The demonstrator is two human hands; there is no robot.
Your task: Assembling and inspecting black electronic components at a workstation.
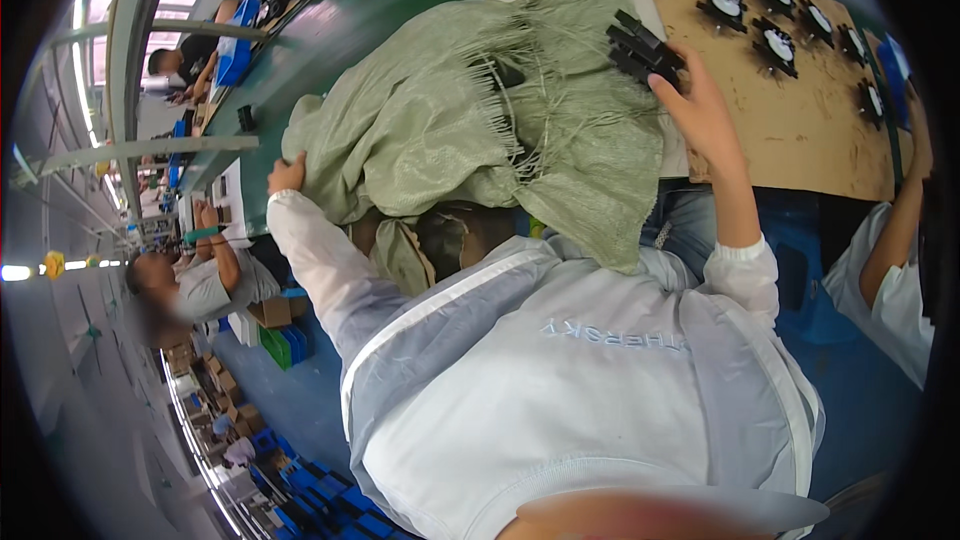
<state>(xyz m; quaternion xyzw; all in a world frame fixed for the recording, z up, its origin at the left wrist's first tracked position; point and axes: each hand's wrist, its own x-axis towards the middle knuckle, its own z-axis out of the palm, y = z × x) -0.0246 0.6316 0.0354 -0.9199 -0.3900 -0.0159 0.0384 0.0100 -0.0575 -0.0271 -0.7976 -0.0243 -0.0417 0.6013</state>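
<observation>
A large pale green woven sack (410, 100) with a frayed, torn opening lies across the bench in front of me. At its left edge, my left hand (287, 176) has its fingers curled onto the sack's fabric. My right hand (700, 105) grips a small bunch of black plastic parts (643, 48) above the sack's right side. The parts look like narrow ribbed blocks; their exact kind is unclear. Something dark (505, 73) shows through the torn opening, too shaded to make out.
On the right, a brown board (690, 60) carries several black parts with white discs (776, 46). Another person's arm (905, 180) reaches in at the far right. A person (205, 275) sits at the left along the green bench (262, 135). A blue stool (800, 260) stands below.
</observation>
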